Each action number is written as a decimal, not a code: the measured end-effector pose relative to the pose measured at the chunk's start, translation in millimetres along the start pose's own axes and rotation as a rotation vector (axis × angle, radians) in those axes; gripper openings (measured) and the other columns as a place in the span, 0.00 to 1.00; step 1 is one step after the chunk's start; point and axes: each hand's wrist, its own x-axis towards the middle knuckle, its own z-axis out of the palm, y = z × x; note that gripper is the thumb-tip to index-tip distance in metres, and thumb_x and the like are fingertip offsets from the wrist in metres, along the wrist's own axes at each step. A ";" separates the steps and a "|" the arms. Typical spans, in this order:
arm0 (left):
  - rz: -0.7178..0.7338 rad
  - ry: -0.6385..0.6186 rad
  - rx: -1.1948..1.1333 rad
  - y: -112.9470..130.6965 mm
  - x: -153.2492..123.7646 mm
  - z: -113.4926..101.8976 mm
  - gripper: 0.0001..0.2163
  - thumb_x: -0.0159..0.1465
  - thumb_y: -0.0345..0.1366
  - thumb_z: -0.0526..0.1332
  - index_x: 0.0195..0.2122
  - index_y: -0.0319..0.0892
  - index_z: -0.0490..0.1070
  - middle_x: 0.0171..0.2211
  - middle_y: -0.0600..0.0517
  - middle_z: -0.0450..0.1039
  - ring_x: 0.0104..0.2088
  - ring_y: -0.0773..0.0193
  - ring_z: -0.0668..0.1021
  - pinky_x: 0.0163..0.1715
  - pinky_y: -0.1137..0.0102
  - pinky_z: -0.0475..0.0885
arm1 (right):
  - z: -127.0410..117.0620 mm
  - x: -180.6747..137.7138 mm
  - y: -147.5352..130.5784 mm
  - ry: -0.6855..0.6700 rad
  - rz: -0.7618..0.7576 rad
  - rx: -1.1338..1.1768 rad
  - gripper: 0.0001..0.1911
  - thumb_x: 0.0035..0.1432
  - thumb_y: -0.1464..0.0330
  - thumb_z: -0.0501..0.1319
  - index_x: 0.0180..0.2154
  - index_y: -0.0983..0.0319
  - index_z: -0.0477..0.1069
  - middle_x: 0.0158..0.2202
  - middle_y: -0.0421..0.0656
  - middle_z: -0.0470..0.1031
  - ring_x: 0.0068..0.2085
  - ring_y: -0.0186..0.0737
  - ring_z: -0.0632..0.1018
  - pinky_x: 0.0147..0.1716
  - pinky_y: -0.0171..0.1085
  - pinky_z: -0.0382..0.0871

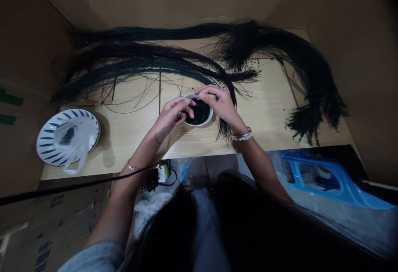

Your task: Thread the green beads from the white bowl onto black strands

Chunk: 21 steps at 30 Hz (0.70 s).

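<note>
Long black strands (186, 62) are lying across the tabletop (273, 114), and a striped plate (46, 139) is sitting at its left edge. A white bowl (200, 124) of dark beads (200, 112) is standing in the middle. Over it the left hand (169, 116) is pinching and the right hand (222, 104) is curling; whether they are grasping anything, I cannot tell.

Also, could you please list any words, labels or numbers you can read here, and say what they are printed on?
Nothing here can be read for certain.
Blue print on the cardboard box at lower left: too blurred and too small to read.
Green stripes on the left cardboard wall: plain marks, with no letters visible.
</note>
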 end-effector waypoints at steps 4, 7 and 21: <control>-0.016 0.004 -0.011 1.0 0.3 0.4 0.14 0.63 0.48 0.65 0.39 0.41 0.76 0.25 0.51 0.75 0.13 0.76 0.57 0.13 0.73 0.42 | 0.3 -0.2 -1.7 -0.005 -0.005 -0.005 0.23 0.61 0.43 0.64 0.32 0.55 0.79 0.42 0.42 0.82 0.49 0.45 0.79 0.59 0.47 0.66; -0.021 0.008 -0.018 1.2 0.7 0.9 0.13 0.62 0.46 0.66 0.38 0.41 0.76 0.24 0.51 0.74 0.13 0.76 0.57 0.13 0.74 0.43 | 0.9 -0.3 -2.5 -0.012 -0.009 -0.018 0.23 0.61 0.43 0.64 0.32 0.55 0.79 0.42 0.42 0.82 0.49 0.45 0.79 0.59 0.47 0.66; -0.063 0.007 -0.073 1.5 -0.1 1.8 0.14 0.60 0.44 0.69 0.39 0.39 0.75 0.32 0.48 0.79 0.15 0.75 0.69 0.12 0.75 0.42 | 4.3 1.0 8.9 0.004 -0.002 -0.026 0.22 0.62 0.46 0.65 0.33 0.57 0.80 0.40 0.43 0.83 0.46 0.45 0.80 0.56 0.46 0.69</control>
